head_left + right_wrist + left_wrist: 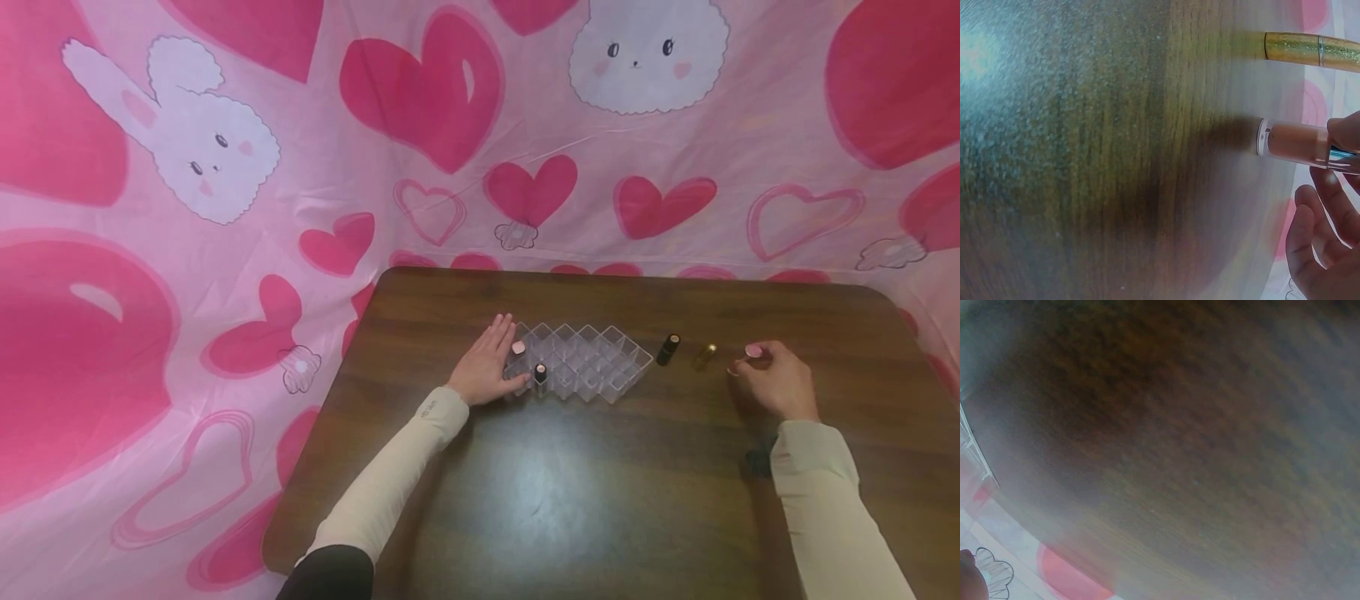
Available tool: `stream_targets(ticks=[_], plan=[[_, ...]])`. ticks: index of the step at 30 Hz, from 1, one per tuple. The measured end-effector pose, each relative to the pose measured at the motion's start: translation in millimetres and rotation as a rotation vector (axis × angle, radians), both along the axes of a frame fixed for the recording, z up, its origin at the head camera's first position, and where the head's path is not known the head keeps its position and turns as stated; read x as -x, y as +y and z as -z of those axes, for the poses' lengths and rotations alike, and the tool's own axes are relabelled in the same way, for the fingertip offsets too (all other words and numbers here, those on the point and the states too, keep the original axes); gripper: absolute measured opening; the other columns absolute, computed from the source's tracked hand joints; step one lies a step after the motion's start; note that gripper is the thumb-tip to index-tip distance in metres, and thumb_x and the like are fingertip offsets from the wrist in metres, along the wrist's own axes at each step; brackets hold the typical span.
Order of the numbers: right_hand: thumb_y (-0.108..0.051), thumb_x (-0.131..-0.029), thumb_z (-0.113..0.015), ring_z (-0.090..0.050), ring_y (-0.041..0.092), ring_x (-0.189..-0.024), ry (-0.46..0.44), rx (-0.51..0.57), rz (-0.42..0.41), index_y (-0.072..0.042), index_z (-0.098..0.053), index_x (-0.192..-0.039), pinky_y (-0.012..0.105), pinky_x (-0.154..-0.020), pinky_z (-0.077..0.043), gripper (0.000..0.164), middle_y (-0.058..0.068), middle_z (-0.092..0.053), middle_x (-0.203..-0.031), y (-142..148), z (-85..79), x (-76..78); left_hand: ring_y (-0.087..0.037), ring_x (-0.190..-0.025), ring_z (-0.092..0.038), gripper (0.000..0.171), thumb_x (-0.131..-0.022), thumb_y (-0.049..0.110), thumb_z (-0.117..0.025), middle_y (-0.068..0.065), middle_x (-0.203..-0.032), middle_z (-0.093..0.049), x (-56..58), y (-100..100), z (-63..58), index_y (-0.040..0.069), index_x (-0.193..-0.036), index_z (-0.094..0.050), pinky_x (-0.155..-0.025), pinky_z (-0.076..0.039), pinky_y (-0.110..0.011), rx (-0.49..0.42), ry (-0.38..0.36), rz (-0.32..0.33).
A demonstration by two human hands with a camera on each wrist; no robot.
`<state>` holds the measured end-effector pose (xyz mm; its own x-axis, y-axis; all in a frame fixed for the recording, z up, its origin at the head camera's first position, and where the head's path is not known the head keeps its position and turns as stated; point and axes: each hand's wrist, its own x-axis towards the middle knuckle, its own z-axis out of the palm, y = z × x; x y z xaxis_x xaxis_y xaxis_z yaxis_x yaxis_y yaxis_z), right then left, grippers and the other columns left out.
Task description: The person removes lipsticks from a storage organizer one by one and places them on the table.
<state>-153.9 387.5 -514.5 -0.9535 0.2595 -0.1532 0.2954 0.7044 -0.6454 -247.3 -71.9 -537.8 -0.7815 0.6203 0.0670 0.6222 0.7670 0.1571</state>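
Observation:
My left hand (pixel 483 367) rests with straight fingers against the left end of a clear lipstick organizer (pixel 600 362) with diamond-shaped compartments. Two tubes stand in its left part: a pink-topped one (pixel 518 347) beside the fingers and a black one (pixel 541 372) near the thumb. On the right, my right hand (pixel 782 379) pinches a lip gloss tube (pixel 1297 142) by its upper part. The tube is clear with nude-pink contents and is upright, its base close over the table. Only a fingertip of the left hand shows in the left wrist view.
Between the organizer and my right hand stand a black lipstick (pixel 668 350) and a gold tube (pixel 705 357). The brown wooden table (pixel 525 500) has rounded corners. Pink cloth (pixel 450 208) with hearts and rabbits hangs behind it and on the left.

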Motion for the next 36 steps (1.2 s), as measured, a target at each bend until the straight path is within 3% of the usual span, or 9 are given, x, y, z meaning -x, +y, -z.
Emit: stream_targets(ticks=[25,36], plan=[[-0.038,-0.095,-0.055,-0.052,0.050,-0.105,0.023,-0.003,-0.003,0.007,-0.046,-0.125,0.058,-0.080,-0.046,0.055,0.036,-0.053,-0.121,-0.2,1.5,-0.2,-0.021,-0.152,0.000,0.096,-0.087,0.068,-0.042,-0.009,-0.164,-0.006,0.8,0.1,1.9,0.005,-0.155,-0.014,-0.123,-0.011,-0.032,0.006,0.015,-0.001],[-0.039,-0.093,-0.058,-0.052,0.049,-0.103,0.059,-0.029,-0.003,0.008,-0.048,-0.122,0.052,-0.076,-0.044,0.056,0.034,-0.054,-0.119,0.6,0.1,0.5,-0.023,-0.152,-0.001,0.096,-0.088,0.068,-0.041,-0.010,-0.164,-0.005,1.7,-0.3,-0.1,0.003,-0.154,-0.015,-0.124,-0.012,-0.034,0.018,0.015,0.011]])
